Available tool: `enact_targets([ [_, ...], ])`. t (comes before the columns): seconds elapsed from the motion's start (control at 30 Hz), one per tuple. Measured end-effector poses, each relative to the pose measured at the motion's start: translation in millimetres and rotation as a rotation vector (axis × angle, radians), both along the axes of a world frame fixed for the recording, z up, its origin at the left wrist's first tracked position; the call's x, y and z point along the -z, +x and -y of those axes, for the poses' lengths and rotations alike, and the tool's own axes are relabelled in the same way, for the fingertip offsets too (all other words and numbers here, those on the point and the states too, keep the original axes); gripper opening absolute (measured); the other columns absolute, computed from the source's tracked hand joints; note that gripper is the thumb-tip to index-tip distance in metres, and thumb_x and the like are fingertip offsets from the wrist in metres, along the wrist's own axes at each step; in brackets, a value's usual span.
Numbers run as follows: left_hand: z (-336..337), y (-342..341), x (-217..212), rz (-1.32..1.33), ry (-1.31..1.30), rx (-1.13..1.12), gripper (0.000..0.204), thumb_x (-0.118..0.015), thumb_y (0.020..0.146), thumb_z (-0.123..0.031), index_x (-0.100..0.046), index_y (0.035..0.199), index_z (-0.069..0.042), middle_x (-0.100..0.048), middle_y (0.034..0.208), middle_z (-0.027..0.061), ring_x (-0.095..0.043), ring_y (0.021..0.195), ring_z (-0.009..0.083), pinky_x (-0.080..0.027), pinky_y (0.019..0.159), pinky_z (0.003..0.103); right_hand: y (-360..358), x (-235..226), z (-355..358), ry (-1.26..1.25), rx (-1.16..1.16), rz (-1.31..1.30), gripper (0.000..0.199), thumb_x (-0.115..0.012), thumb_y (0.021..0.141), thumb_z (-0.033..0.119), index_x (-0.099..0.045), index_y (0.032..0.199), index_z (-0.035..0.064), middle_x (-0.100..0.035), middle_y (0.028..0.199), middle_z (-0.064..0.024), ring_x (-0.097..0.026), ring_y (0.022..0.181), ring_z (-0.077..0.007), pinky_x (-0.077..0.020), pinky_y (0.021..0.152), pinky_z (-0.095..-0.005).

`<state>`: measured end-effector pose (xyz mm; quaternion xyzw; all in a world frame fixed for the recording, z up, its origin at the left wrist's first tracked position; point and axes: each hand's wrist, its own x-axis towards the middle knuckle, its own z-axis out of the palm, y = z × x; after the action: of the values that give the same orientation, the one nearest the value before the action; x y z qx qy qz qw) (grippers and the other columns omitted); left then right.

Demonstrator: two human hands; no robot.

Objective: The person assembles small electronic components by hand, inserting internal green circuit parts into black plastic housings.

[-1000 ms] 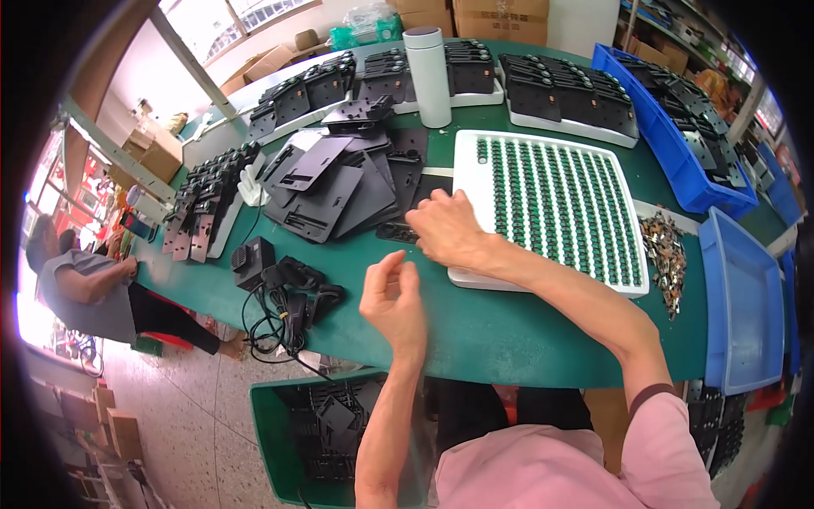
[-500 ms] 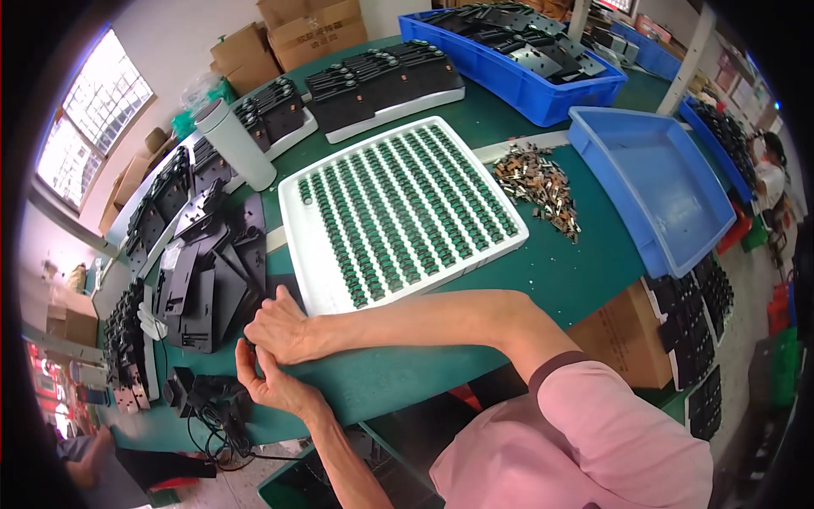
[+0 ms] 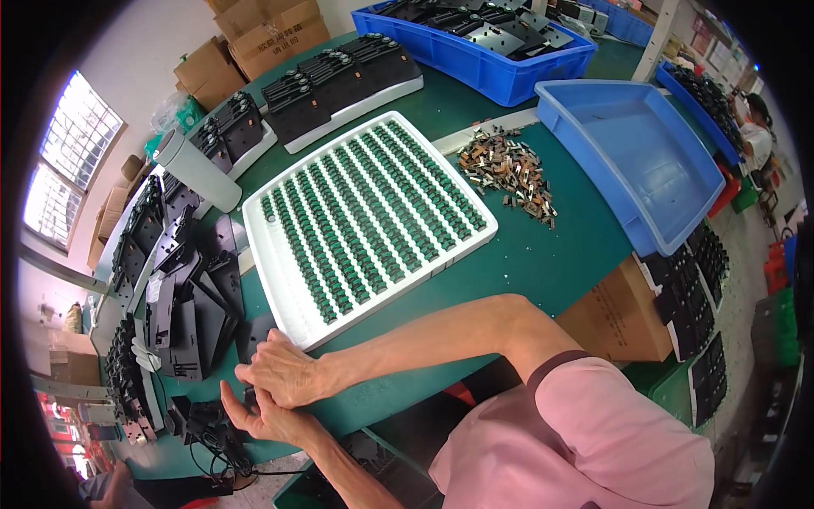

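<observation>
Fingers (image 3: 236,413) of left hand (image 3: 278,422) partly spread; right hand (image 3: 288,371) curled above it, fingertips mostly hidden. Small dark part (image 3: 249,396) shows between the two hands; can't tell if either is gripping it. Across green worktop (image 3: 564,263), left to right: overlapping black panels (image 3: 181,327), cabled black device (image 3: 203,414) nearer the edge, then both hands, right one just beside the near corner of white tray (image 3: 284,294). Tray carries rows of small green-and-black parts (image 3: 297,260). Past it, loose heap of metal bits (image 3: 509,174), then tilted blue bin (image 3: 627,161).
</observation>
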<state>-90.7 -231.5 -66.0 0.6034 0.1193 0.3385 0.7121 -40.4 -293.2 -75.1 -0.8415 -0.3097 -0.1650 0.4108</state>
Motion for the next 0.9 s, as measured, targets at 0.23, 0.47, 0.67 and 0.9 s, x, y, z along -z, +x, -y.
enact_targets([
  [0.23,-5.3,-31.8,10.7,-0.025,0.0,-0.034,0.047,-0.06,0.085,0.009,-0.057,0.129,-0.006,-0.047,0.108,0.0042,-0.057,0.09,0.0149,-0.05,0.076,0.03,-39.1,3.4,12.5,0.048,-0.252,-0.117,0.021,-0.067,0.065,0.01,-0.059,0.083,0.002,-0.061,0.07,-0.0181,-0.06,0.068,-0.0361,-0.047,0.066,-0.046],
  [0.47,-16.4,-55.2,17.3,-0.226,0.669,0.006,0.035,-0.057,0.089,0.001,-0.059,0.124,0.001,-0.051,0.133,0.0126,-0.053,0.112,0.0215,-0.045,0.093,0.032,-63.7,-7.5,45.5,0.04,-0.3,-0.248,0.024,-0.066,0.063,0.006,-0.06,0.085,-0.0013,-0.067,0.076,-0.0218,-0.067,0.081,-0.0378,-0.0525,0.068,-0.0491],
  [0.67,-16.7,-78.4,6.9,-0.335,0.925,0.122,0.028,-0.066,0.085,-0.01,-0.065,0.109,0.005,-0.05,0.135,0.0198,-0.049,0.122,0.0336,-0.043,0.099,0.04,-5.7,-86.5,167.2,0.173,-0.148,-0.189,0.03,-0.061,0.074,0.003,-0.07,0.102,0.0041,-0.069,0.086,-0.0163,-0.067,0.08,-0.0283,-0.0524,0.074,-0.0375],
  [0.9,-9.9,-81.2,13.5,-0.241,0.97,0.082,0.022,-0.067,0.083,-0.01,-0.066,0.101,0.003,-0.052,0.131,0.0211,-0.047,0.121,0.0382,-0.038,0.102,0.046,93.1,-48.0,411.0,-0.356,0.878,-0.042,0.033,-0.063,0.075,0.02,-0.071,0.104,0.0081,-0.07,0.1,-0.014,-0.067,0.094,-0.0342,-0.0527,0.082,-0.0457],
])
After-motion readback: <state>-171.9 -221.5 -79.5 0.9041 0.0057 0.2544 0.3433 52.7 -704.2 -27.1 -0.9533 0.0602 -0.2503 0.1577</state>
